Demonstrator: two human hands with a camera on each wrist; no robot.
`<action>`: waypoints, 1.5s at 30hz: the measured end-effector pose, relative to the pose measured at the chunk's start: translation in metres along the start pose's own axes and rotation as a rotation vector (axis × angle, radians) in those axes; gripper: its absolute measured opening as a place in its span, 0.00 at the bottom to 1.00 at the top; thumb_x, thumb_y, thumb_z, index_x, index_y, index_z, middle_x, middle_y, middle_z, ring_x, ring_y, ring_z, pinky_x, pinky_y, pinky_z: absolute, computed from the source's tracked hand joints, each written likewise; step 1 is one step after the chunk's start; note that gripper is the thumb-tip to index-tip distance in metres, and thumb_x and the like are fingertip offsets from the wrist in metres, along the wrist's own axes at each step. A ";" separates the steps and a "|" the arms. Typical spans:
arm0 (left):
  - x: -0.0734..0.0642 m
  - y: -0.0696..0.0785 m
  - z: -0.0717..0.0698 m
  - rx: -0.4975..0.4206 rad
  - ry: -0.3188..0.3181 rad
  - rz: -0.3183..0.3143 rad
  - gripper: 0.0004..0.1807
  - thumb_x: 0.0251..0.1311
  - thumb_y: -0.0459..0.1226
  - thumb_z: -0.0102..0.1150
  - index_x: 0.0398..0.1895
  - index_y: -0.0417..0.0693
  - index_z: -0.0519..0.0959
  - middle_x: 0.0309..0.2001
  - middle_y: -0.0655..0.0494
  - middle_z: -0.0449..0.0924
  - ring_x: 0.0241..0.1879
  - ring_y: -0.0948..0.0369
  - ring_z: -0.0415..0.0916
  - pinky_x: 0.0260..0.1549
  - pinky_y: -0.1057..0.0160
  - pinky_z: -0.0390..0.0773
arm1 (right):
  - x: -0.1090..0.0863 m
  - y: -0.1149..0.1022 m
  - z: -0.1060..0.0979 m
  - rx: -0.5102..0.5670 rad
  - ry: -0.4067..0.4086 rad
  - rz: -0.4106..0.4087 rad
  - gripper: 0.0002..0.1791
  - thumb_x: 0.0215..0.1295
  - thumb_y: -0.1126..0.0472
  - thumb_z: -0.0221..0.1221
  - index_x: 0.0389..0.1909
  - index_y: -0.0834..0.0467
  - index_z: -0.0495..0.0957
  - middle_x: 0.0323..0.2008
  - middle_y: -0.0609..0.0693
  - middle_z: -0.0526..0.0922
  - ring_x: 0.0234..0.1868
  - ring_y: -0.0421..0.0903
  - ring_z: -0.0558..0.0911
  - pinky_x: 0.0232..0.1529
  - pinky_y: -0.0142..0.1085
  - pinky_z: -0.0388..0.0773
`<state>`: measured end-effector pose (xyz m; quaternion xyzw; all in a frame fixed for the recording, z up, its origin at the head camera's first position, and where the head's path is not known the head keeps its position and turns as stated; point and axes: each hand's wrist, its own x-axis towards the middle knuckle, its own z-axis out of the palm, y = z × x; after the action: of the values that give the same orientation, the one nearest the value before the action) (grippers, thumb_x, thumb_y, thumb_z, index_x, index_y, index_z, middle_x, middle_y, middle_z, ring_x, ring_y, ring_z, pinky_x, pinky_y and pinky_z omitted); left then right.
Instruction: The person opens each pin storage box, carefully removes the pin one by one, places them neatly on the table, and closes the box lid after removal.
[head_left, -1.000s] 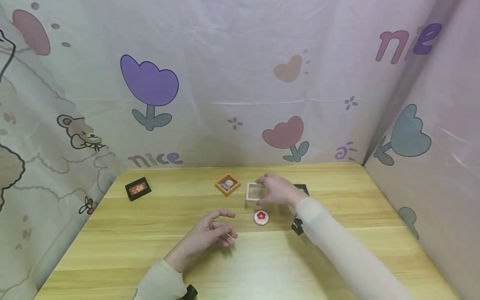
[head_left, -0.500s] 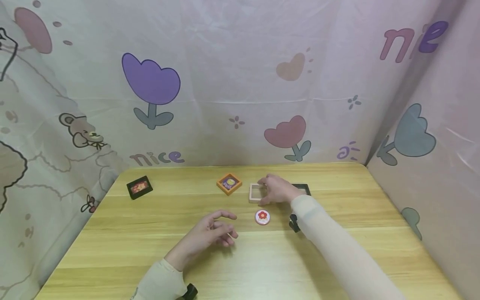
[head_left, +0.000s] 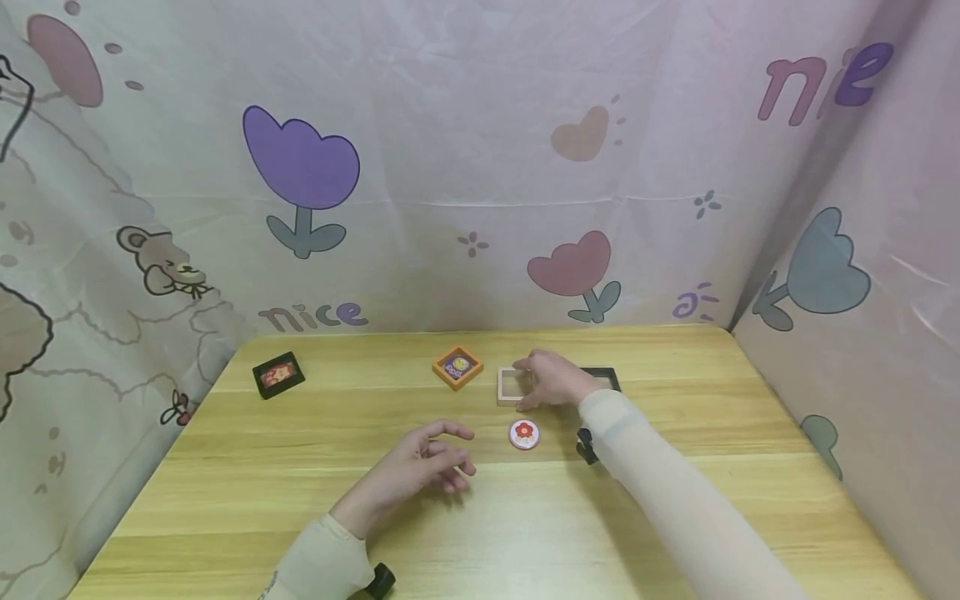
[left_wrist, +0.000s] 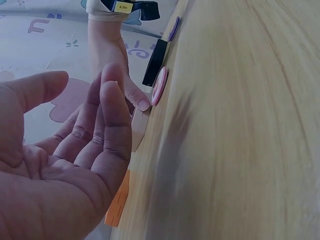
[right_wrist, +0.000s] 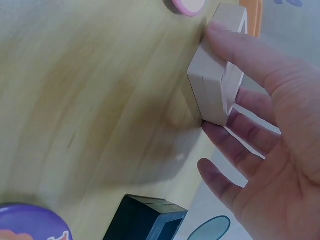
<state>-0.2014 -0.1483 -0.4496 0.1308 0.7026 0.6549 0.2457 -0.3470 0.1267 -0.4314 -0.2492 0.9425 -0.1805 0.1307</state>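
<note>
My right hand point(head_left: 557, 379) grips a pale beige square frame point(right_wrist: 212, 75) lying on the table, thumb on its near side and fingers at the far side. In the head view that hand covers the right part of the frame. A round badge with a red flower point(head_left: 524, 433) lies just in front of the frame. Behind the right wrist sits a black frame point(head_left: 606, 377), partly hidden. My left hand point(head_left: 412, 467) hovers over the table left of the badge, fingers loosely bent with nothing in them.
An orange frame point(head_left: 458, 367) holding a purple picture stands left of the beige one. Far left lies a black frame with a red picture point(head_left: 279, 374). A purple round badge point(right_wrist: 32, 222) shows in the right wrist view. A patterned curtain point(head_left: 420, 167) encloses the table point(head_left: 300, 517).
The beige frame has come down from a slightly raised, tilted pose to lie flat, the right hand lowering with it. The left hand stays put. The head view shifted slightly.
</note>
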 end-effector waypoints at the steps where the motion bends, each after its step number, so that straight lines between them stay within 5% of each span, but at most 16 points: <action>1: 0.000 0.000 0.000 0.001 0.001 -0.006 0.30 0.77 0.39 0.61 0.73 0.31 0.66 0.48 0.38 0.90 0.40 0.55 0.89 0.42 0.64 0.89 | 0.000 0.000 0.000 0.003 -0.002 0.001 0.46 0.56 0.53 0.82 0.74 0.61 0.75 0.58 0.58 0.83 0.44 0.46 0.80 0.50 0.41 0.84; 5: 0.002 -0.002 -0.001 0.002 0.002 -0.022 0.30 0.77 0.40 0.62 0.73 0.33 0.67 0.47 0.43 0.90 0.40 0.56 0.89 0.42 0.63 0.89 | 0.000 -0.002 -0.001 0.009 -0.011 -0.001 0.46 0.56 0.54 0.81 0.74 0.61 0.75 0.59 0.59 0.83 0.43 0.46 0.79 0.48 0.40 0.83; 14: 0.001 -0.001 -0.003 0.003 -0.015 -0.011 0.28 0.78 0.38 0.60 0.72 0.31 0.67 0.47 0.42 0.90 0.40 0.57 0.89 0.42 0.64 0.89 | 0.000 0.002 0.000 -0.003 -0.007 0.003 0.45 0.56 0.56 0.81 0.74 0.62 0.74 0.61 0.59 0.83 0.49 0.48 0.80 0.59 0.46 0.84; 22: 0.001 0.005 -0.009 0.067 0.014 0.035 0.27 0.79 0.39 0.58 0.72 0.31 0.67 0.52 0.28 0.86 0.40 0.55 0.90 0.41 0.64 0.89 | 0.000 0.004 0.001 0.008 -0.006 0.012 0.45 0.56 0.56 0.81 0.74 0.61 0.75 0.60 0.57 0.83 0.48 0.48 0.79 0.59 0.45 0.83; 29: 0.003 0.008 -0.010 0.077 0.027 0.038 0.28 0.78 0.38 0.59 0.72 0.30 0.67 0.52 0.28 0.86 0.40 0.54 0.90 0.41 0.63 0.90 | -0.001 0.004 0.001 0.019 -0.003 0.007 0.45 0.54 0.57 0.82 0.73 0.62 0.76 0.64 0.59 0.84 0.54 0.50 0.81 0.68 0.49 0.81; 45: 0.011 0.010 -0.005 0.140 0.201 0.014 0.22 0.80 0.37 0.57 0.70 0.35 0.70 0.52 0.31 0.85 0.41 0.49 0.89 0.45 0.53 0.91 | -0.005 0.002 -0.006 0.070 -0.045 0.026 0.48 0.53 0.58 0.83 0.75 0.62 0.72 0.69 0.63 0.80 0.70 0.62 0.79 0.76 0.58 0.73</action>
<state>-0.2145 -0.1459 -0.4412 0.0864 0.7667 0.6158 0.1597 -0.3459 0.1326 -0.4263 -0.2362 0.9355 -0.2062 0.1627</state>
